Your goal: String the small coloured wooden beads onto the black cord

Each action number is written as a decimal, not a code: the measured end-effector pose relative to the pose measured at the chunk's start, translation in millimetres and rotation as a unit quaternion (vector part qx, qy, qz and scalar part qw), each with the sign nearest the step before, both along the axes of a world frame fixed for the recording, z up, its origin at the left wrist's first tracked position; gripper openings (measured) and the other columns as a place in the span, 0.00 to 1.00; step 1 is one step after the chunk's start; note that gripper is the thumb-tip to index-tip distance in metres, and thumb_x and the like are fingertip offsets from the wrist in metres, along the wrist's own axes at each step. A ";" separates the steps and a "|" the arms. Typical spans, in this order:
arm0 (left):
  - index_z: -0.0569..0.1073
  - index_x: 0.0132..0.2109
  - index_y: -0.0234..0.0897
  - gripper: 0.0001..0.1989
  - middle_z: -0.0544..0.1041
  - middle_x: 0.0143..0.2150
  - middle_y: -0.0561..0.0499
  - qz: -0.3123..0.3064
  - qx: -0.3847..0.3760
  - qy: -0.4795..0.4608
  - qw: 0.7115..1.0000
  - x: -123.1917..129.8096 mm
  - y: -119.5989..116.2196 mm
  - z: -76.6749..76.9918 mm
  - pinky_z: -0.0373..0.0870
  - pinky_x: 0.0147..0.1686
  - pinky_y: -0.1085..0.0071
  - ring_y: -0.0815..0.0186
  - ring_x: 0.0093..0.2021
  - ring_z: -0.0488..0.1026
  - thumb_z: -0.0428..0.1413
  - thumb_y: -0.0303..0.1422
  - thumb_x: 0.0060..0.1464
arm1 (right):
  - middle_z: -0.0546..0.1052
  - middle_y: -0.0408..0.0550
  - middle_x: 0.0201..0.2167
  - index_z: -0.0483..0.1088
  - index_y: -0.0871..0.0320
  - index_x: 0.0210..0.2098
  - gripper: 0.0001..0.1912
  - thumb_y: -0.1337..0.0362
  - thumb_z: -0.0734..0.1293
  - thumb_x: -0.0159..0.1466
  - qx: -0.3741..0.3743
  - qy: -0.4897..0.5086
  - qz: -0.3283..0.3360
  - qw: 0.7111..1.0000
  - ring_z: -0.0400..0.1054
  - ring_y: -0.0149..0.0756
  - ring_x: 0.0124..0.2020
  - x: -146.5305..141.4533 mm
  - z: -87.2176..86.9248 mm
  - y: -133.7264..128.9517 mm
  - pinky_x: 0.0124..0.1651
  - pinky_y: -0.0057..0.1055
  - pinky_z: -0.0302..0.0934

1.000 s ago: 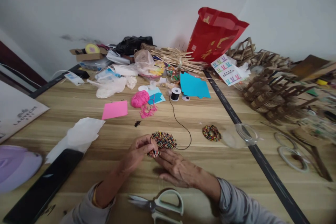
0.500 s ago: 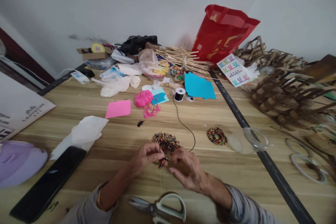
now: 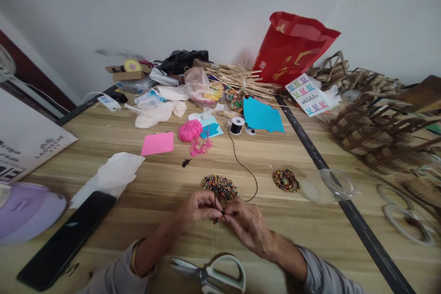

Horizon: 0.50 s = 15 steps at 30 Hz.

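My left hand [image 3: 200, 206] pinches a black cord that carries a few small colored beads [image 3: 216, 221], hanging just below the fingertips. My right hand [image 3: 248, 225] has its thumb and fingertips closed on the cord as well, close against the left fingertips. The knot or joint between them is too small to make out. Just beyond both hands lies a heap of multicolored beads [image 3: 220, 185]. A black cord [image 3: 244, 165] runs from a spool [image 3: 237, 125] toward the hands. Scissors [image 3: 213, 273] with pale handles lie in front of my wrists.
A coiled beaded strand [image 3: 285, 180] lies to the right, near clear plastic tubing [image 3: 337, 183]. On the left are a black phone [image 3: 69, 239] and a pink paper sheet [image 3: 157, 143]. Pink yarn [image 3: 190, 130], blue sheets [image 3: 263, 115] and small woven baskets [image 3: 365, 128] stand farther back.
My right hand has moved left and its spread fingers have closed on the cord at the left fingertips. The left hand stays about where it was, still pinching. The view has shifted slightly.
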<state>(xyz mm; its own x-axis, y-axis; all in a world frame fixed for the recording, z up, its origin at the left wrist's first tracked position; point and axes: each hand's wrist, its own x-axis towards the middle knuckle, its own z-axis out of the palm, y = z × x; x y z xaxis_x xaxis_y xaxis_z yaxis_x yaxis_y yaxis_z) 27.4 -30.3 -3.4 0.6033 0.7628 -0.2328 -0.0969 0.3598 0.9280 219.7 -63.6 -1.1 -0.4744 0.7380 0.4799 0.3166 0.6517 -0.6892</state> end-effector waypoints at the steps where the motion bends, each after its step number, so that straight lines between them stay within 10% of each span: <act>1: 0.71 0.28 0.31 0.16 0.76 0.25 0.51 -0.002 0.000 0.001 1.000 0.2 0.6 -0.5 0.66 0.31 0.74 0.70 0.26 0.71 0.66 0.39 0.39 | 0.73 0.48 0.31 0.64 0.57 0.38 0.03 0.69 0.60 0.65 -0.002 -0.002 -0.002 1.000 0.68 0.33 0.32 0.2 -0.8 0.1 0.34 0.28 0.62; 15: 0.68 0.26 0.33 0.13 0.70 0.24 0.52 0.047 0.266 0.103 0.957 11.3 -1.0 6.4 0.61 0.29 0.75 0.70 0.27 0.66 0.55 0.38 0.53 | 0.71 0.47 0.29 0.62 0.55 0.37 0.06 0.70 0.56 0.66 0.002 -0.008 0.013 1.000 0.65 0.34 0.30 2.4 5.4 -1.3 0.33 0.30 0.61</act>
<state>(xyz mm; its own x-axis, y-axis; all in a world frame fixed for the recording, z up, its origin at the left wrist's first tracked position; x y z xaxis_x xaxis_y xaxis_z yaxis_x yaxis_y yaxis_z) 38.7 -31.4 3.0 0.5095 0.8550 0.0967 0.0984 -0.1696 0.9806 222.1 -64.9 4.3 -0.5010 0.7234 0.4750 0.3109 0.6627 -0.6813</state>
